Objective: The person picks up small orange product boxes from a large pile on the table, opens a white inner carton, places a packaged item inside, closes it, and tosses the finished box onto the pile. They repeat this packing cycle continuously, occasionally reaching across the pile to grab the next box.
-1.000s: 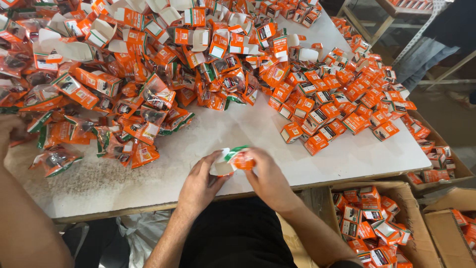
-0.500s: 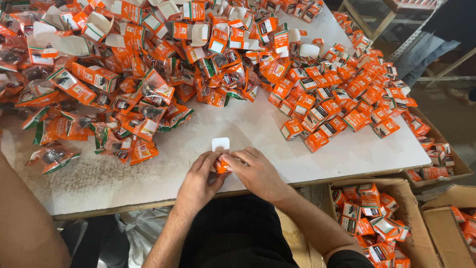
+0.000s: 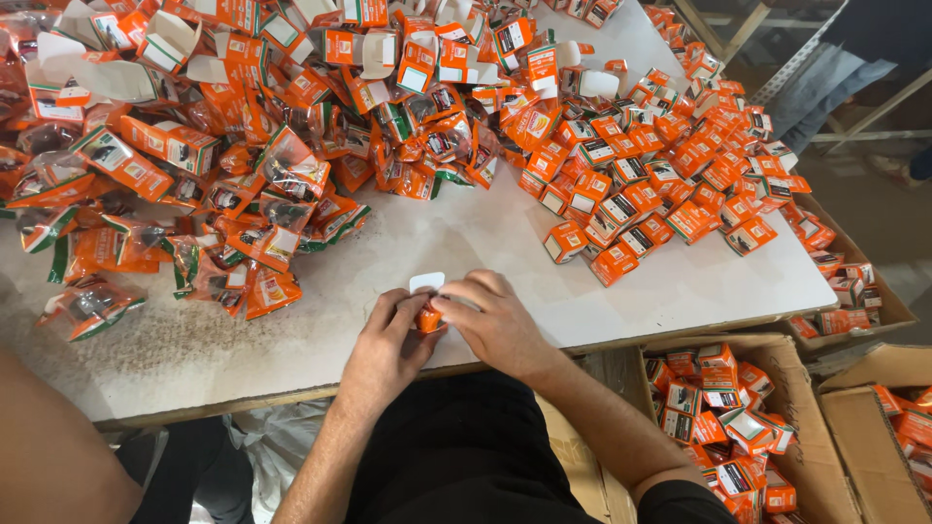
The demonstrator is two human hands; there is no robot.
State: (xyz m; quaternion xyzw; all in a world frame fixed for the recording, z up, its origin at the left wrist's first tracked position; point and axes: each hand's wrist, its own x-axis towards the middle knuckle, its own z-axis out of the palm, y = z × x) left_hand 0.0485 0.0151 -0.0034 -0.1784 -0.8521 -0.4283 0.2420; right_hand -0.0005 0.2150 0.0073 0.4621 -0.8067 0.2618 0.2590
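L hand + R hand both gripping small orange box w/ white flap up; table edge

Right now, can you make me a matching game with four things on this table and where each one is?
Things:
1. small orange box
2. pile of closed orange boxes
3. heap of clear packets
4. cardboard carton

Places:
A. on the floor, right of the table, with boxes inside
B. on the left part of the table
C. between the left hand and right hand
D. on the right part of the table

Pairs: 1-C, 2-D, 3-B, 4-A
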